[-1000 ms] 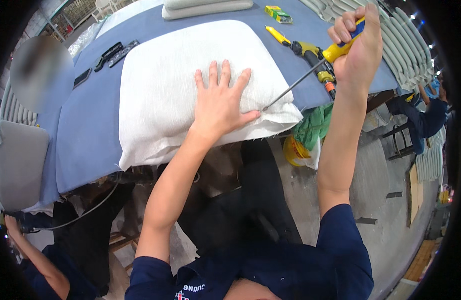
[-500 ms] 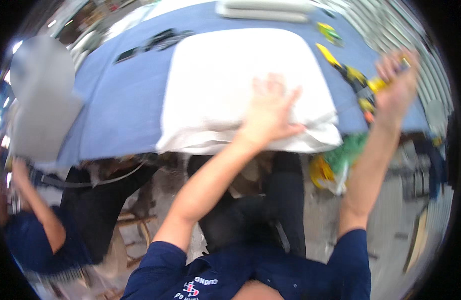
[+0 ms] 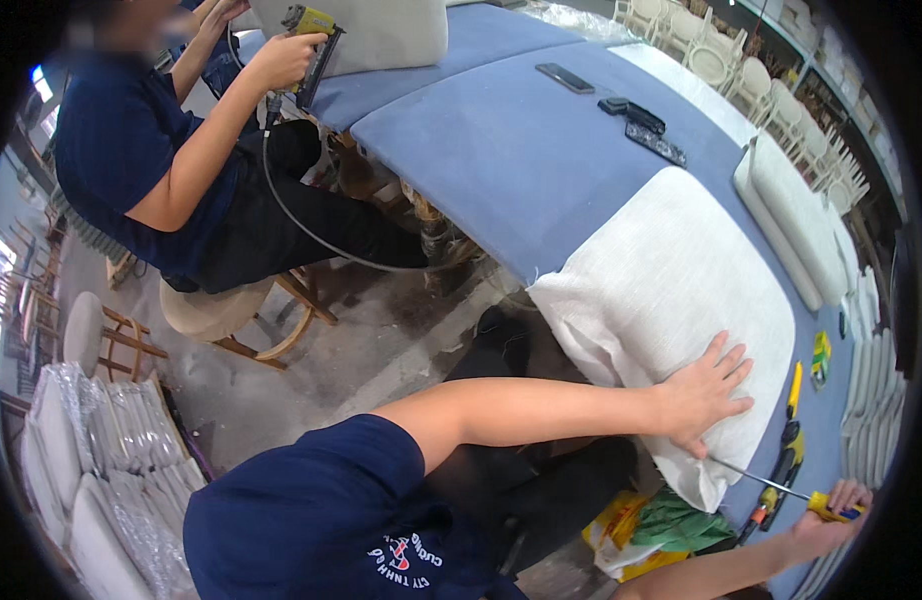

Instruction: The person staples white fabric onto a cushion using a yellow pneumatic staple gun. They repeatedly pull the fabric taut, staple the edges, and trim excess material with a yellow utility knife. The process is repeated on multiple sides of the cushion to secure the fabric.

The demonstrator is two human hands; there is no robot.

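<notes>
My left hand (image 3: 703, 396) lies flat with spread fingers on a pale, fabric-covered cushion or padded panel (image 3: 686, 265), whose loose fabric edge bunches along the side nearest me. In my right hand (image 3: 829, 530), at the lower right, is a screwdriver-like tool (image 3: 824, 508) with a yellow handle and a long thin metal shaft. Its shaft points left toward the cushion's edge, ending close to my left thumb. Whether the tip is under or against the fabric, I cannot tell.
A blue-covered table (image 3: 541, 165) bears a phone (image 3: 565, 78), dark items (image 3: 641, 125), yellow-and-black tools (image 3: 784, 458), a small green-yellow pack (image 3: 820, 358) and pale cushions (image 3: 781, 215). At left, a co-worker holds a staple gun (image 3: 316, 50) trailing a hose (image 3: 301, 225). Plastic bags (image 3: 671, 525) sit below the edge.
The view has swung left, bringing the co-worker fully in. My left hand remains on the cushion. My right hand has brought the tool from beyond the cushion's right side toward its near edge.
</notes>
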